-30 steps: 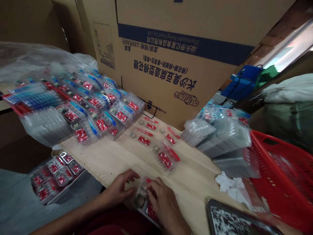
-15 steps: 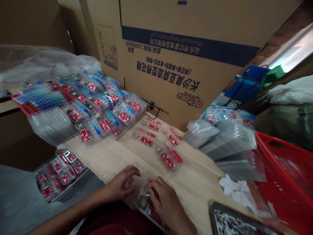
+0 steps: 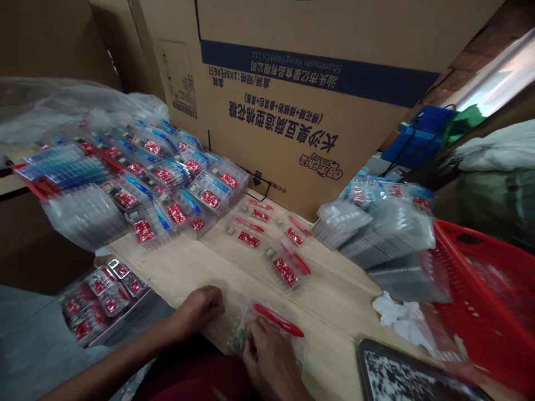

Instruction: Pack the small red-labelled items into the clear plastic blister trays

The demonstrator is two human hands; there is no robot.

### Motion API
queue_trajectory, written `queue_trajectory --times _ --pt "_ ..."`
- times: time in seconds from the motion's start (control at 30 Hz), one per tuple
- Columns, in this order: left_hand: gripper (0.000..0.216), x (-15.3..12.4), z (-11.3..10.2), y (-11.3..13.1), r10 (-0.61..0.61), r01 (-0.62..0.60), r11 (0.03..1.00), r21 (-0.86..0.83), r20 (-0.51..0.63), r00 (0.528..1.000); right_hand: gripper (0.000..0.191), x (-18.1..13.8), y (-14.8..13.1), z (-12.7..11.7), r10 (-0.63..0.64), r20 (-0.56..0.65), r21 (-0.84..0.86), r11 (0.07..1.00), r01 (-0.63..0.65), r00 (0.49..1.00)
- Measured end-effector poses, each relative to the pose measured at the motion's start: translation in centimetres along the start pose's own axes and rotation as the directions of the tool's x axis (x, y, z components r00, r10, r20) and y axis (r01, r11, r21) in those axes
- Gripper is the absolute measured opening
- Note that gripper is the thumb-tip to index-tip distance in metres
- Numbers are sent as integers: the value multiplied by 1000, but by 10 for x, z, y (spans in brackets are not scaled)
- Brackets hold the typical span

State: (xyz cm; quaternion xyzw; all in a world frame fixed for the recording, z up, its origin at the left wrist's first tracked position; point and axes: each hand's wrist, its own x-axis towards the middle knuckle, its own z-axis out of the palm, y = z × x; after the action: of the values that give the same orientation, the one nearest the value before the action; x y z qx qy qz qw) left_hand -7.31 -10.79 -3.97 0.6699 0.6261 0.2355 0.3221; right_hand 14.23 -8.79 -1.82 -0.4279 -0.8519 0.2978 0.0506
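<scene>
Low at 6 o'clock on the pale wooden tabletop (image 3: 330, 312), my right hand (image 3: 267, 356) is bent over a clear plastic pack (image 3: 267, 340), its fingers closed on the pack's lower part, with a red pen (image 3: 278, 320) along the pack's top edge. My left hand (image 3: 199, 307) lies just to the pack's left, curled nearly shut, with nothing showing in it. Smaller packs with red cards (image 3: 286, 272) lie just beyond at 12 o'clock, and heaped packs with blue pens (image 3: 175, 214) fill 11 o'clock. A cardboard carton (image 3: 313, 111) stands behind them. Stacked clear trays (image 3: 388, 239) sit at 2 o'clock, crumpled white tissue (image 3: 393, 311) below them, and a red plastic basket (image 3: 480, 278) at 3 o'clock.
</scene>
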Motion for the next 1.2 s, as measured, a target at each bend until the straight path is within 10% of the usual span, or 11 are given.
queue_trajectory --times 0.17,0.37,0.57,0.7,0.8,1.0,1.1,1.2 --pt "8 -7 5 44 145 -122 959 -254 75 987 13 -4 25 -14 -98 -254 336 924 183 962" --pt "12 0 28 59 478 -477 867 141 35 878 22 -4 60 -32 -104 -405 46 990 134 908" --pt "40 -5 41 37 261 -259 965 34 -143 955 32 -11 71 -10 -114 -441 10 991 132 890" --pt "55 -4 43 28 -55 64 969 -239 44 998 102 -24 49 -24 59 36 -157 986 -53 998" --pt "64 -2 39 26 -55 90 927 -363 108 993 101 -29 33 -34 138 196 -253 964 -86 971" --pt "57 -1 18 25 -75 75 953 -293 11 997 94 -39 58 -40 -7 -75 -148 989 -5 997" --pt "60 0 12 23 -65 58 969 -239 -20 998 86 -52 89 -50 -161 -372 -295 954 48 914" --pt "81 3 15 27 233 -230 972 -49 66 970 73 -63 113 -60 -290 -490 -480 877 24 822"
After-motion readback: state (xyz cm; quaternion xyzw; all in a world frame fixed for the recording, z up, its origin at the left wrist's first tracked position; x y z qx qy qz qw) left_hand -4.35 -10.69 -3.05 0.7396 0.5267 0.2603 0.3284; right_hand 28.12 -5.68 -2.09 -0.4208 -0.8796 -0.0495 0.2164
